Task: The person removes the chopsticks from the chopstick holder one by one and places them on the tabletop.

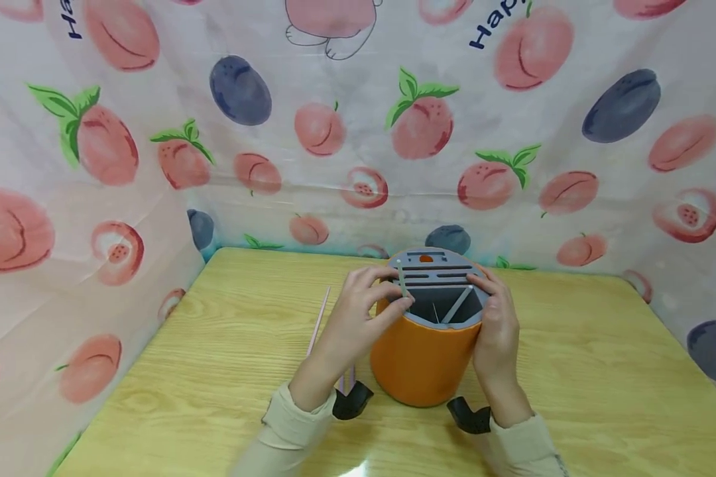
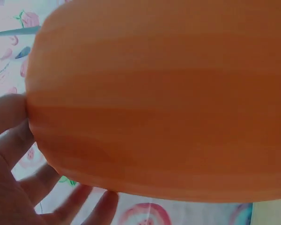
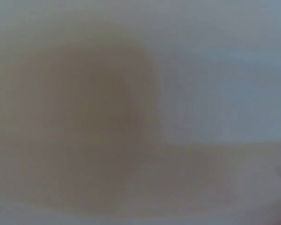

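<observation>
An orange round utensil holder with a grey slotted top stands upright on the table. My left hand is at its upper left, thumb and fingers pinching a thin pale green chopstick at the rim; in the left wrist view, a greenish stick sticks out past the holder's edge. My right hand grips the holder's right side, a digit over the rim. Inside the open front compartment lean a pale stick and another thin one. The right wrist view is too blurred to read.
Pink chopsticks lie on the wooden table left of the holder, partly hidden by my left forearm. A black wrist mount sits below each wrist. Behind the table hangs a peach-patterned cloth.
</observation>
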